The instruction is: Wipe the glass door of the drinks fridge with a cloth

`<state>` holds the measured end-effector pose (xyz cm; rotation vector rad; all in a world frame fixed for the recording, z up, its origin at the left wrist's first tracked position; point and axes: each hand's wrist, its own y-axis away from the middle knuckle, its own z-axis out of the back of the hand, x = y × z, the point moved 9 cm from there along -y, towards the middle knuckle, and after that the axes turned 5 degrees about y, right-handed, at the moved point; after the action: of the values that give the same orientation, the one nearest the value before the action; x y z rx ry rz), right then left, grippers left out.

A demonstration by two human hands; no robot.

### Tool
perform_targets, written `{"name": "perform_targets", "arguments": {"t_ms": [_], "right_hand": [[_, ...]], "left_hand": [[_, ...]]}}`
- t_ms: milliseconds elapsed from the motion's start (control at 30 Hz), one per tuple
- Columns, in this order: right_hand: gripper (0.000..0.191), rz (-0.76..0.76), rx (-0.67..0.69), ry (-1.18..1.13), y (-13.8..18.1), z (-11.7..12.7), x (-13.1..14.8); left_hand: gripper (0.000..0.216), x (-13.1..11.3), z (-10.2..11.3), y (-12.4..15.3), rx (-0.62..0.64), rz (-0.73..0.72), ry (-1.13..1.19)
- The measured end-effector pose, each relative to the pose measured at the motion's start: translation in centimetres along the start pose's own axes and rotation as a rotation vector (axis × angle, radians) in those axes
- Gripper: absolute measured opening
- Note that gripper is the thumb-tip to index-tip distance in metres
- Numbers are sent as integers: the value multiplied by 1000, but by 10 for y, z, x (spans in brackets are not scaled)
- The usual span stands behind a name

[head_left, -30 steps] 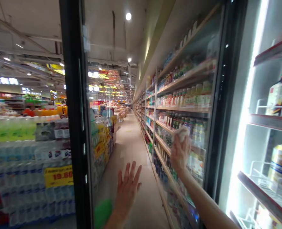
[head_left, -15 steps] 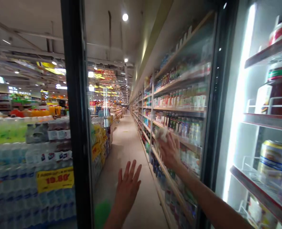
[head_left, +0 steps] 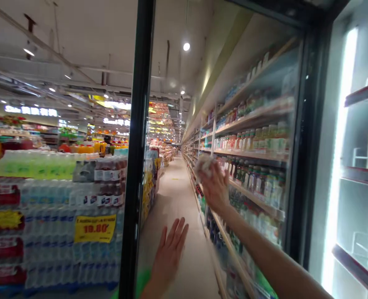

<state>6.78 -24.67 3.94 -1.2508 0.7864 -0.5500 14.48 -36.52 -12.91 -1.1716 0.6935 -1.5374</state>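
Observation:
I stand at an open glass fridge door [head_left: 234, 58] with a black frame [head_left: 137, 166]. My left hand [head_left: 170, 255] lies flat on the glass low down, fingers spread. My right hand [head_left: 213, 187] is raised against the glass higher up, closed on a whitish cloth [head_left: 202, 164] that presses on the pane. Through the glass I see the supermarket aisle and shelves of bottles.
Lit fridge shelves [head_left: 363, 176] with bottles stand at the right. Stacked packs of water bottles [head_left: 56, 232] with a yellow price sign [head_left: 94, 228] fill the left. A long aisle floor [head_left: 177, 195] runs ahead between shelving.
My right hand with the cloth has slid left and slightly up across the glass. The left hand stays flat in about the same place. The view has shifted to the left.

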Motion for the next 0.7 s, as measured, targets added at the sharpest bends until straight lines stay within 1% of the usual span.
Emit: {"name": "perform_targets", "arguments": {"t_ms": [33,67,100,133,200,267,333,400,433,467,500,567,600,633,700], "right_hand": [[43,156,53,-44,7,-7,23],[43,268,92,-79,16,-12,42],[44,326,112,-102,24,-16,56],[45,342,114,-113,30,-19,64],[42,328,92,-116,36,-21,70],[36,318,68,-121,36,-20,68],[32,361,71,-144,36,-16,63],[32,406,79,-157,37,-11,51],[34,385,57,-137,36,-7,38],[36,314,10,-93,35,-3,21],[38,201,-46,-29,33,2,-1],[43,-9,-126,108,33,6,-40],[45,-58,-139,153,34,5,-52],[46,-67,-135,179,36,3,-59],[49,-20,-121,184,40,-1,-61]], "left_hand": [[62,-1,5,-2,-12,10,39],[63,0,12,-7,-36,35,94],[63,3,21,-13,-71,80,162],[62,8,30,-22,-108,137,238],[59,16,42,-44,-175,236,395],[57,18,45,-71,-207,272,522],[55,18,40,-97,-241,273,577],[55,22,36,-121,-302,295,551],[55,26,35,-133,-341,305,520],[56,31,37,-147,-377,304,485],[56,36,41,-162,-410,284,452],[49,47,53,-190,-467,210,388],[44,54,60,-200,-491,182,351],[38,60,65,-206,-509,168,313],[28,65,67,-202,-514,161,252]]}}
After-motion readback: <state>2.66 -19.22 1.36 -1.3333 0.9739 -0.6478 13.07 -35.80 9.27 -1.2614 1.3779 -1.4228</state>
